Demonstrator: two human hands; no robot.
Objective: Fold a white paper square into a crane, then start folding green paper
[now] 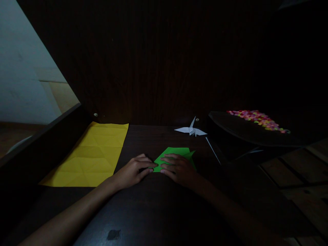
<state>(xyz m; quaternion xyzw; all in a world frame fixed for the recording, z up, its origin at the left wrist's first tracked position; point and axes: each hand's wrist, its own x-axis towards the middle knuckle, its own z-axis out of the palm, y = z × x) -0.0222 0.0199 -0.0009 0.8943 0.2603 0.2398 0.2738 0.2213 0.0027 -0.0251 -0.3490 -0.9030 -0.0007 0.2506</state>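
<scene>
Green paper [174, 154], part-folded, flat on tabletop [143, 205]: left hand [133, 171] and right hand [179, 168] press its near edge, fingers flat, nothing gripped; shape unfinished.

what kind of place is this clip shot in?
Probably a home desk used for paper craft, dimly lit. Both hands press a folded green paper sheet on a dark wooden desktop; a creased yellow paper sheet lies left, and a finished white paper crane stands behind.

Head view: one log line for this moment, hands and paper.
left hand: flat, fingertips on green paper | right hand: pressing green paper | yellow sheet: left, creased | white paper crane: behind
</scene>
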